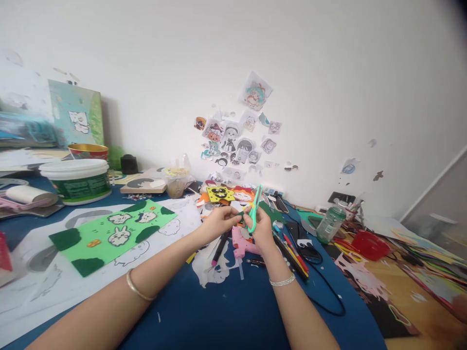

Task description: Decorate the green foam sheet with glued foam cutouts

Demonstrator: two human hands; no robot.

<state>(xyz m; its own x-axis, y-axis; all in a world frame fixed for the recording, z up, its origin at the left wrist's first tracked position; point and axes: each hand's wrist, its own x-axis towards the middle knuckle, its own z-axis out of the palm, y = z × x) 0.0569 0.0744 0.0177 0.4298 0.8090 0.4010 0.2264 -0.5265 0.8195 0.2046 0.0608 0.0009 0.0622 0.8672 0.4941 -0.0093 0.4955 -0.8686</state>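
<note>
My right hand (261,227) is closed around mint-green scissors (254,214), their narrow end pointing up and away from me. Close beside it, my left hand (222,222) has its fingers pinched on a small dark green piece (240,214), mostly hidden by the fingers. Behind my right hand lies a dark green sheet (273,214). Below the hands, a pink glue gun (239,243) rests on the blue tabletop (204,318) with a clear glue stick poking out. A black marker (221,247) lies left of it, over white paper scraps (209,270).
On the left, a green sheet with cartoon cutouts (120,233) lies on drawn paper, near a white-lidded tub (76,180). Several pens (294,255) and a black cable (333,291) lie right. A yellow cartoon cutout (220,194) and clear bottle (331,223) stand farther back.
</note>
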